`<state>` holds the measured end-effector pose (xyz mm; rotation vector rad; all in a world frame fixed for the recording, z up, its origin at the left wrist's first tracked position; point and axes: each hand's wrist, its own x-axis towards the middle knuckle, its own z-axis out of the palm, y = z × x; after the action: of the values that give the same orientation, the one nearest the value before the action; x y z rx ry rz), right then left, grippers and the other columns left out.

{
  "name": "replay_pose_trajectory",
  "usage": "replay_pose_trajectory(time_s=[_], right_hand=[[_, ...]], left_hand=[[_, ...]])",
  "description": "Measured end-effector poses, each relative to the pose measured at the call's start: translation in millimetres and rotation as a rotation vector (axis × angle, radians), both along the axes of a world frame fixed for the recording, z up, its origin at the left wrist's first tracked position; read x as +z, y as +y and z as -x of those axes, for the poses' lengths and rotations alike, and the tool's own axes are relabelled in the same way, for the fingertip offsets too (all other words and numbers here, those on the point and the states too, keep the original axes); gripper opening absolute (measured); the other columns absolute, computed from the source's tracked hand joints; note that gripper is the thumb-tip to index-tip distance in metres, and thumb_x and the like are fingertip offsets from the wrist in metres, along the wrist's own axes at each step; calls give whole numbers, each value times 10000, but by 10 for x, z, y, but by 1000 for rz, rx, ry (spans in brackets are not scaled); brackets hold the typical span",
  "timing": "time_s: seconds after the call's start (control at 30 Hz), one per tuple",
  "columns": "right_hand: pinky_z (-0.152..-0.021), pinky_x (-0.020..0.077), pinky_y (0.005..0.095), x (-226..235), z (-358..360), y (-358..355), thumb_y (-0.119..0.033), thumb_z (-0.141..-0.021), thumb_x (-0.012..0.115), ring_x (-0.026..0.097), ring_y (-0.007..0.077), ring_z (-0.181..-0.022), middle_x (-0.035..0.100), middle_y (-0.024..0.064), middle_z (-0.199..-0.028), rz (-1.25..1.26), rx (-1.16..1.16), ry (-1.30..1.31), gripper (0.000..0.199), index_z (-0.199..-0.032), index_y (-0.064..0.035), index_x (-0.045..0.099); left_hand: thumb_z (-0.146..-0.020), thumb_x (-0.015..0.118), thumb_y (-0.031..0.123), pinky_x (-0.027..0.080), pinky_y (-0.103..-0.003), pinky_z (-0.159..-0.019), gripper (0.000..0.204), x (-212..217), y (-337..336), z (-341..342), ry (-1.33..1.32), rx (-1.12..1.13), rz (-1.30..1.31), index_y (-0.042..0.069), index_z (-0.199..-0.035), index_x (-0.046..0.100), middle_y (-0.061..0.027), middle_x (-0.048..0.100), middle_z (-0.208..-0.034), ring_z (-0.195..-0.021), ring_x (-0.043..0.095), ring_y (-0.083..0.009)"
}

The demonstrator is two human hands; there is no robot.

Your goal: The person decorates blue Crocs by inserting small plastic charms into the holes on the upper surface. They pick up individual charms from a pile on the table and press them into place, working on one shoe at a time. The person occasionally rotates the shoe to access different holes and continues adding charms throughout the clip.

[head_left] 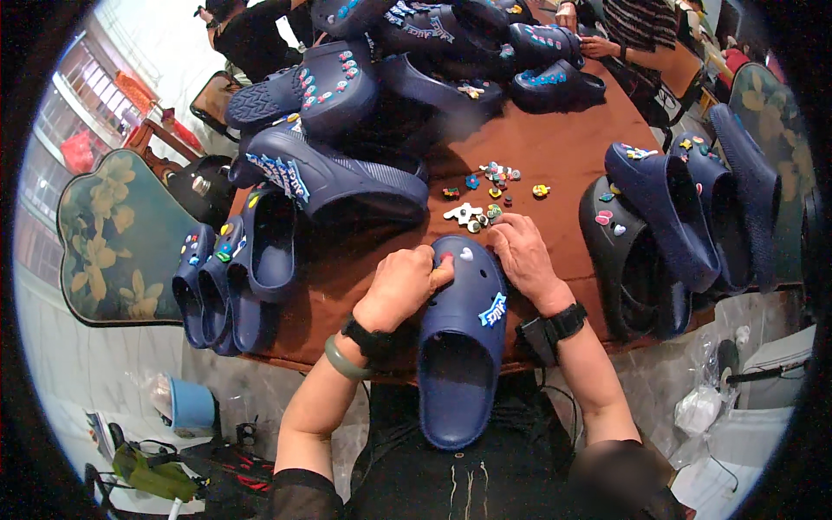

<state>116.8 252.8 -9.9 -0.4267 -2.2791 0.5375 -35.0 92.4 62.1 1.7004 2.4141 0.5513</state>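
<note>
A navy blue clog (464, 286) lies toe-away at the table's front edge, its heel hanging over my lap. It carries a white heart charm (466, 255) and a blue lettered charm (493, 309). My left hand (400, 284) grips the toe from the left, its thumb against a small red charm (446, 259). At the toe's right side, my right hand (525, 258) has its fingers curled together beside a green round charm (494, 211). Whatever those fingertips hold is hidden. A white dog-shaped charm (464, 212) lies just beyond the toe.
More loose charms (500, 173) are scattered on the brown tablecloth (572, 139). Navy clogs (347, 178) pile up at the left and back; others, with a black clog (617, 251), stand at right. Another person's hand (596, 46) works at the far right. A blue bin (192, 405) stands at lower left.
</note>
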Motion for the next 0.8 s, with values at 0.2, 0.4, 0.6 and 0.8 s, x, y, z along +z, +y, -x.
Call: replay_pose_trajectory(time_s=[0.2, 0.4, 0.6, 0.8], right_hand=[[-924, 432, 390, 153, -13, -105, -162, -939, 548, 537, 305, -1069, 603, 122, -1105, 233, 201, 143, 173, -1023, -49, 648], [-939, 427, 402, 266, 25, -182, -153, -902, 618, 522, 294, -1085, 604, 97, -1129, 18, 451, 93, 233, -1123, -86, 651], [-893, 450, 403, 193, 28, -166, -95, -849, 664, 530, 311, -1020, 590, 115, -1049, 27, 426, 128, 145, -977, -47, 614], [-856, 435, 407, 278, 78, -193, -90, -838, 664, 510, 334, -925, 533, 139, -969, 9, 429, 130, 165, -929, -23, 544]], left_hand=[[-950, 529, 277, 505, -514, -633, 302, -58, -42, -10, -19, -107, -139, 21, -802, 586, -231, 637, -725, -703, 640, -416], [-931, 581, 303, 488, -504, -613, 312, -189, -56, 2, -196, -111, -292, 24, -793, 567, -230, 632, -733, -690, 631, -409], [-919, 627, 325, 435, -460, -550, 333, 107, -35, -20, -134, -131, -34, 20, -816, 543, -224, 571, -672, -611, 591, -391], [-932, 575, 310, 477, -519, -632, 321, -4, -44, -89, -189, -70, -113, 9, -825, 540, -256, 612, -704, -706, 617, -448]])
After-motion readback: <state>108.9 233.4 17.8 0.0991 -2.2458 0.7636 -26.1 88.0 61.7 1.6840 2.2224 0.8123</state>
